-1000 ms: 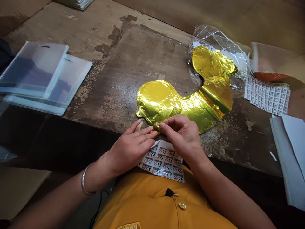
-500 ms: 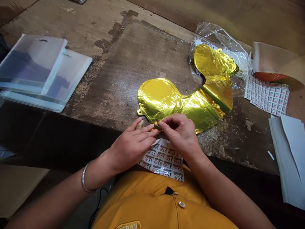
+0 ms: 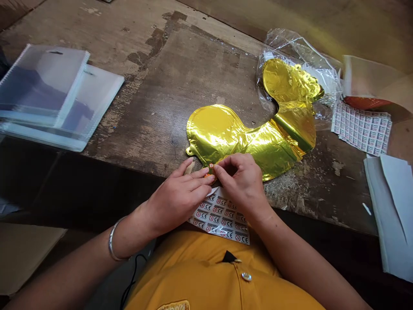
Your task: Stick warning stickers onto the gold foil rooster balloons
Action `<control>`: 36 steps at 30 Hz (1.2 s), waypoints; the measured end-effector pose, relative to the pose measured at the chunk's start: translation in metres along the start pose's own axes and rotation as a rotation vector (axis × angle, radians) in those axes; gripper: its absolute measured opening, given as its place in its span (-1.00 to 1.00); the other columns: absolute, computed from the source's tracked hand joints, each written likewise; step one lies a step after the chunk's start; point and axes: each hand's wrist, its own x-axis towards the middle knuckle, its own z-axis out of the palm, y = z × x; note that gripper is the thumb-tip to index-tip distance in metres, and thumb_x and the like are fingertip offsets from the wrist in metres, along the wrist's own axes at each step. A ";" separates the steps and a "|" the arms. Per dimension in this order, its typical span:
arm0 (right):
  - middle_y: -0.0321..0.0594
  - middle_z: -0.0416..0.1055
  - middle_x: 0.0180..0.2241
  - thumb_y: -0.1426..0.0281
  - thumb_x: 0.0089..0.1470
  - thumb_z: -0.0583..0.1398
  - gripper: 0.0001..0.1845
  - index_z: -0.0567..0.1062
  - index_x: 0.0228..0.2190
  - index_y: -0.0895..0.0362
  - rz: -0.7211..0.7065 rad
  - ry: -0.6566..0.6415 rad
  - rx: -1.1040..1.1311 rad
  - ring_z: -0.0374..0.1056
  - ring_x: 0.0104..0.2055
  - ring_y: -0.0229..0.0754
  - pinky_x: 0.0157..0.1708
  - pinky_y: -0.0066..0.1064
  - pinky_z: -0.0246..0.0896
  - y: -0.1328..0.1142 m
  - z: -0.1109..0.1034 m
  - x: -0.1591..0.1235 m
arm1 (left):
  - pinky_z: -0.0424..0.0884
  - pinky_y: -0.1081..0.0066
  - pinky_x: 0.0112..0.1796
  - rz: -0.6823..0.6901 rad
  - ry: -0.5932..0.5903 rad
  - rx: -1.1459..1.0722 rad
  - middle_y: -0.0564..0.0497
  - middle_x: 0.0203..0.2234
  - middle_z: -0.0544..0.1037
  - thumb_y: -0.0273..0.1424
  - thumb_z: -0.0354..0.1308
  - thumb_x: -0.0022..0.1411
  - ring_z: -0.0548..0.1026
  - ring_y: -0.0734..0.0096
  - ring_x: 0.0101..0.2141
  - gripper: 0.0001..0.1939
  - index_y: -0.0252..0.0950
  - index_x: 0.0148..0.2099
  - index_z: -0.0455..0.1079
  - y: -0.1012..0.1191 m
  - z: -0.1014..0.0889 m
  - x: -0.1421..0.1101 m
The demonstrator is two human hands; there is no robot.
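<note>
A flat gold foil balloon [image 3: 222, 129], curved in shape, lies on the worn wooden table. My left hand [image 3: 180, 196] rests with its fingers stretched over the balloon's lower edge. Beneath its thumb side, the folded-back corner of a sticker sheet [image 3: 222, 219] is caught; this sheet has rows of CE marks and red circles and hangs past the table edge toward my lap. My right hand [image 3: 243, 181] is closed in a pinch, thumb and index tips at a small sticker [image 3: 211, 165] against the balloon's edge. An orange patch [image 3: 208, 175] shows between the left fingertips.
Clear plastic sleeves [image 3: 64, 103] are stacked at left on the table [image 3: 155, 99]. Behind the balloon lies a crinkled clear bag [image 3: 290, 43]. At right are another sheet of small labels [image 3: 361, 129] and folded white paper [image 3: 390, 215] overhanging the front edge.
My right fingertips have shifted very slightly left at the small sticker, which shows a little more clearly. The left hand, the balloon and the sheet stay nearly in place.
</note>
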 end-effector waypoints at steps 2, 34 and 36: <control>-0.23 0.41 -0.45 0.25 0.02 0.24 -0.80 0.41 -0.48 0.10 -0.008 0.016 -0.069 0.24 -0.33 -0.13 -0.31 -0.28 0.10 0.000 0.002 0.000 | 0.03 0.10 0.25 -0.004 0.006 -0.008 -0.07 -0.09 0.60 -0.57 0.03 0.27 0.48 0.26 0.04 -0.83 -0.31 -0.19 0.42 0.000 0.001 0.000; -0.42 0.12 -0.66 0.17 0.08 0.15 -0.60 0.36 -0.65 0.14 0.014 -0.297 0.374 0.03 -0.56 -0.36 -0.55 -0.47 -0.05 0.024 -0.023 0.038 | 0.27 0.06 0.11 -0.099 0.018 -0.065 -0.14 0.07 0.36 -0.43 0.16 0.24 0.30 0.13 0.10 -0.91 -0.25 -0.22 0.49 -0.001 -0.027 0.012; -0.41 0.12 -0.65 0.19 0.07 0.13 -0.65 0.39 -0.61 0.15 0.065 -0.352 0.423 0.03 -0.56 -0.36 -0.56 -0.47 -0.05 0.024 -0.025 0.043 | 0.23 0.06 0.15 -0.048 -0.026 -0.043 -0.13 0.07 0.40 -0.41 0.15 0.25 0.30 0.14 0.12 -0.90 -0.26 -0.22 0.49 -0.001 -0.027 0.020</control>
